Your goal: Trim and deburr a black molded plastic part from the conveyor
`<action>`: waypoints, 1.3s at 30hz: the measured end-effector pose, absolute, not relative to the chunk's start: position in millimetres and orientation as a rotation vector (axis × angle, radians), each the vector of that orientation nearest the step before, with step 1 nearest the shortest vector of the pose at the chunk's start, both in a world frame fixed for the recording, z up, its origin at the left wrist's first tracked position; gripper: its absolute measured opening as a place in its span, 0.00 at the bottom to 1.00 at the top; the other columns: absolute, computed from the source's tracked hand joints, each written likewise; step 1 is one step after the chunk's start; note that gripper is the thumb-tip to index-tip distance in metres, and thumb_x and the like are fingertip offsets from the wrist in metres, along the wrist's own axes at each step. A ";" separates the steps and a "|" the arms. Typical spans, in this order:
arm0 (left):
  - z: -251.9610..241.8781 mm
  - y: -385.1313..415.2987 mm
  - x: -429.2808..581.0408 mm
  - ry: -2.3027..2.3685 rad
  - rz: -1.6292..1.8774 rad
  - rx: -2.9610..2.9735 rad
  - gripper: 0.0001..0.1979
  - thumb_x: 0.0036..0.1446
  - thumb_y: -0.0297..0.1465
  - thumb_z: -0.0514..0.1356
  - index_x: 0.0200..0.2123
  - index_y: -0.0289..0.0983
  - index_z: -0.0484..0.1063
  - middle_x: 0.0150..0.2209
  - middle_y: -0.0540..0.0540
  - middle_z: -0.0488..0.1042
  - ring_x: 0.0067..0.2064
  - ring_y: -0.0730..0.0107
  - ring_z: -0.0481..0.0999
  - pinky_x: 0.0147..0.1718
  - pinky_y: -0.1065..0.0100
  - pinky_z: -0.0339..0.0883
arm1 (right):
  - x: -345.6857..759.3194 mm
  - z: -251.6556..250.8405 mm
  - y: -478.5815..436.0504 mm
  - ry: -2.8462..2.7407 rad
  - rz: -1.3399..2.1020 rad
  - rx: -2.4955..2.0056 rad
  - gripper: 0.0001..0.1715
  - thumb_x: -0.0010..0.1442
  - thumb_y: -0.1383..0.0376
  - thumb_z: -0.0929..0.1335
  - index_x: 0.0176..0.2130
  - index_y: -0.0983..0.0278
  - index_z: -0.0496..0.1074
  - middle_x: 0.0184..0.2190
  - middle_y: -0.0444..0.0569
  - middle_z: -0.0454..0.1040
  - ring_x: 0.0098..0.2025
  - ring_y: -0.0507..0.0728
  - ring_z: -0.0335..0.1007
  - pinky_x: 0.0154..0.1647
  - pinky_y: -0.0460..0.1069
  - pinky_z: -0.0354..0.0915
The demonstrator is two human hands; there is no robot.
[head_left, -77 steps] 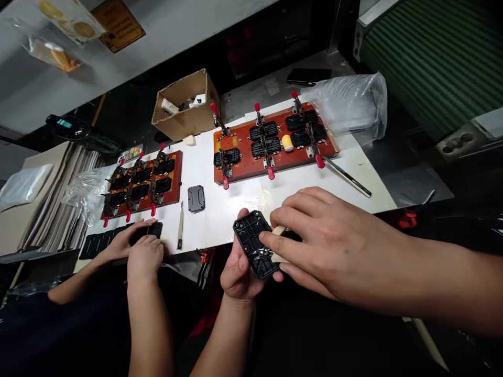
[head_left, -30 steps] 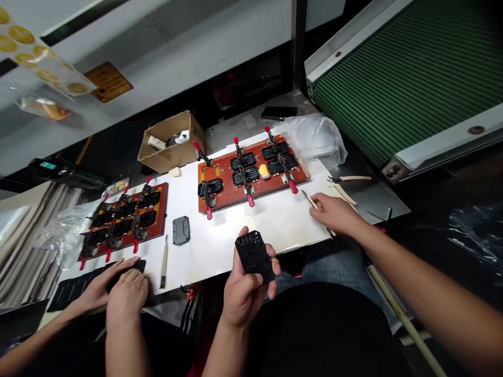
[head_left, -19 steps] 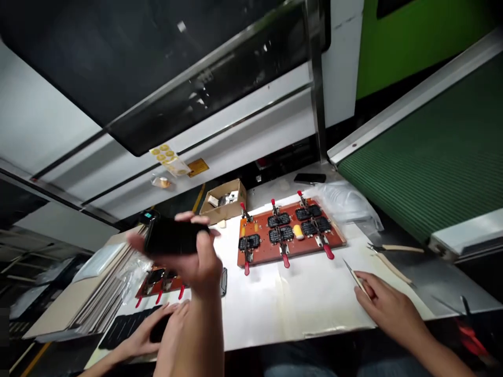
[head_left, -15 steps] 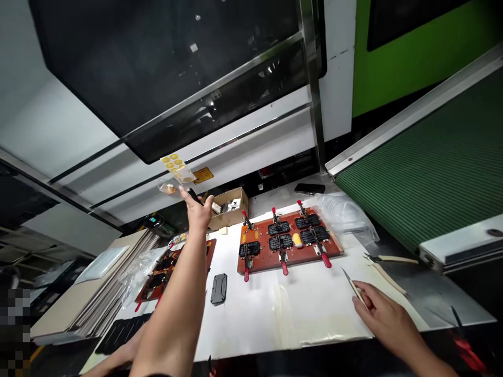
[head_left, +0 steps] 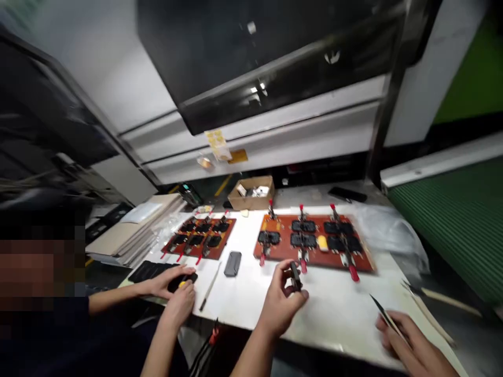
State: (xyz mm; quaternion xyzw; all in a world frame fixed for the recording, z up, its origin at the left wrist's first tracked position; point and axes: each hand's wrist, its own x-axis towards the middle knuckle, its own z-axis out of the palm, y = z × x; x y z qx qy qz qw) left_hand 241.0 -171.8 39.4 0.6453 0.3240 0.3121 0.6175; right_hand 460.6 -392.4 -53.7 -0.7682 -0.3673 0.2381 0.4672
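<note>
Black moulded part (head_left: pixel 295 276) in your left hand (head_left: pixel 280 299), knife (head_left: pixel 385 314) in your right hand (head_left: pixel 414 339), the two apart.

Left board (head_left: pixel 228 245): six dark parts set under clamps, finish blurred. Grey-faced piece (head_left: pixel 233 264): lying flat, detail not readable. Your left thumb and fingers: pinched on the black moulded part, edge-on, off both boards; how much work it has had cannot be told. Right board (head_left: pixel 288 250): five parts seated, amber inserts (head_left: pixel 271 225) showing at the upper-left clamp. Your right fingers: curled round the knife, apparently not cutting. Surface and room: cardboard stack (head_left: pixel 128 233) far left; co-worker's hands (head_left: pixel 178 306) on a dark piece; white tabletop (head_left: pixel 251 296); carton (head_left: pixel 250 203) behind; clear bag (head_left: pixel 389 233); cream-handled tool (head_left: pixel 451 300); green ribbed belt (head_left: pixel 456 230) far right.
</note>
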 end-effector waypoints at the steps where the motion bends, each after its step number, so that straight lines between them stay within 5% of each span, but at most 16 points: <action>1: 31.3 -196.4 231.6 0.711 0.601 1.448 0.32 0.56 0.33 0.71 0.62 0.45 0.66 0.59 0.41 0.71 0.58 0.57 0.73 0.56 0.60 0.71 | 453.5 -35.9 -394.8 -1.004 0.651 -1.853 0.25 0.69 0.44 0.63 0.52 0.56 0.74 0.45 0.54 0.82 0.43 0.65 0.82 0.41 0.53 0.79; 4: 24.5 -234.5 206.0 0.685 0.384 1.454 0.30 0.60 0.29 0.67 0.63 0.48 0.65 0.62 0.44 0.68 0.58 0.60 0.72 0.60 0.58 0.67 | 429.9 12.2 -389.9 -1.301 0.718 -1.762 0.23 0.76 0.50 0.62 0.61 0.55 0.73 0.54 0.53 0.77 0.59 0.63 0.74 0.61 0.55 0.71; 9: 28.3 -226.7 199.1 0.625 0.310 1.482 0.27 0.65 0.28 0.66 0.64 0.50 0.65 0.66 0.46 0.64 0.64 0.58 0.68 0.65 0.56 0.63 | 401.7 41.2 -375.0 -1.483 0.750 -1.580 0.19 0.79 0.61 0.63 0.64 0.57 0.73 0.46 0.50 0.77 0.44 0.56 0.76 0.46 0.49 0.70; 31: 30.8 -225.2 202.5 0.613 0.199 1.482 0.29 0.63 0.26 0.66 0.65 0.48 0.65 0.63 0.46 0.67 0.63 0.58 0.70 0.55 0.64 0.71 | 390.2 36.7 -371.3 -1.557 0.644 -1.521 0.17 0.77 0.65 0.67 0.61 0.61 0.75 0.43 0.49 0.79 0.42 0.56 0.74 0.43 0.50 0.68; 39: 29.2 -226.9 203.0 0.601 0.181 1.487 0.32 0.62 0.25 0.66 0.67 0.49 0.66 0.65 0.45 0.68 0.65 0.56 0.69 0.63 0.59 0.66 | 392.1 38.5 -372.2 -1.575 0.628 -1.510 0.16 0.77 0.65 0.67 0.60 0.60 0.76 0.40 0.48 0.78 0.40 0.56 0.74 0.41 0.50 0.67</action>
